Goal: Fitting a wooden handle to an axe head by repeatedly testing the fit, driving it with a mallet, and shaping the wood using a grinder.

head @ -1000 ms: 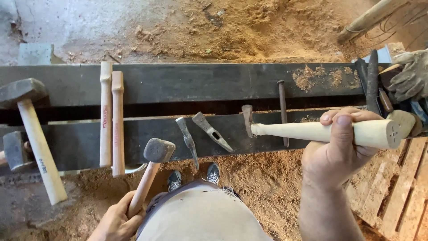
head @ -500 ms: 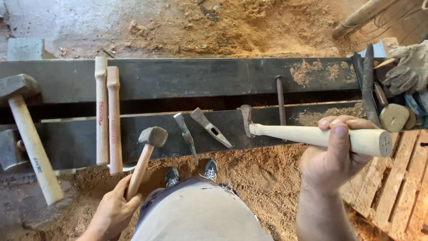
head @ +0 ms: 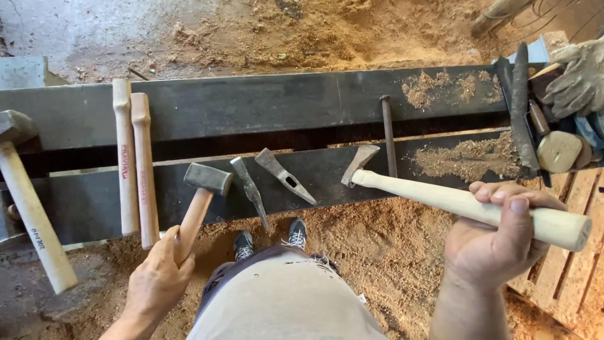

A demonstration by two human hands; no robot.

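So your right hand (head: 497,242) is wrapped round the pick's handle (head: 465,203), its head (head: 358,165) already on; your left hand (head: 157,280) grips the small hammer (head: 200,198) at the beam's (head: 264,107) near edge, two loose heads (head: 270,179) unfitted.

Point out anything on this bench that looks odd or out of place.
Two hammer heads lie on the dark bench with no handles, and two bare wooden handles lie beside them with no heads. Sawdust is spilled at the right end.

Bright even daylight, soft shadows, edges perhaps slightly bowed.
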